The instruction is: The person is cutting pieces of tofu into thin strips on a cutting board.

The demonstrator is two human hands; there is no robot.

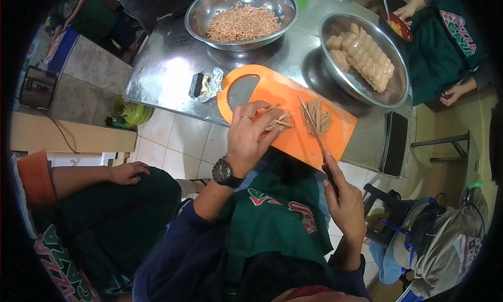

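- Left hand (254, 134): bent over a loose heap of thin brown strips (281, 119), fingers and thumb set about it; whether any strips are truly pinched cannot be told. A ring sits on one finger and a black watch (222, 172) on the wrist.
- Right hand (343, 197): wrapped around the dark handle of a knife (315, 126), index finger stretched forward along it. The blade slants away and to the left, between the left heap and a second, neater pile (320, 117) — it lies right beside that pile. Whether the edge touches the board is unclear.
- Both the heap and the pile lie on an orange cutting board (270, 84), set askew along the near edge of a metal table (162, 82), its handle opening to the far left.
- Just beyond that handle: crumpled foil (212, 84) next to a small dark block (197, 85).
- Farther off, a steel bowl (196, 22) holds a mound of pale brown bits (243, 23); to the right, another metal bowl (339, 78) holds wrapped tan sausage-like pieces (369, 63).
- Near the table's right corner rests a flat black object (394, 143).
- At upper right, a co-worker's hand (404, 12) is at a red bowl (403, 34) with a spoon (386, 9); at left, another person's hand (128, 173) rests on a dark green apron.
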